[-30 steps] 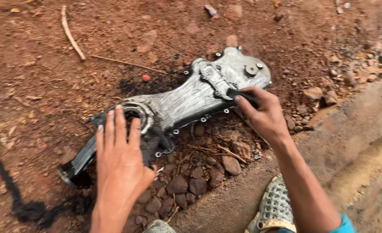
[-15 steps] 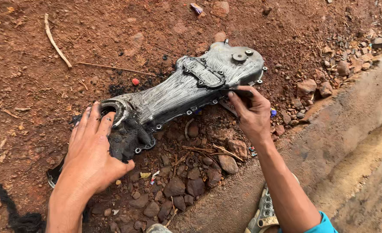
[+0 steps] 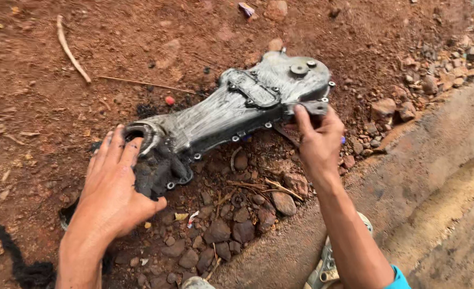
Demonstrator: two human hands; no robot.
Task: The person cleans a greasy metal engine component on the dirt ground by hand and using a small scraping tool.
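Note:
A long, greasy grey metal engine cover with several bolts along its rim is tilted up off the red dirt. My left hand grips its dark, oily lower left end, beside a round opening. My right hand pinches the lower edge of its wide upper right end, fingers curled round the rim. A raised plate and a round cap show on the cover's upper face.
Loose stones lie below the cover. A thin stick rests on the dirt at upper left. A black cord runs at lower left. A concrete kerb slants along the right, with my sandalled foot beside it.
My left hand went from lying flat on the cover's lower end to gripping it. The cover has lifted and tilted up on its edge. My right hand stays on the upper end.

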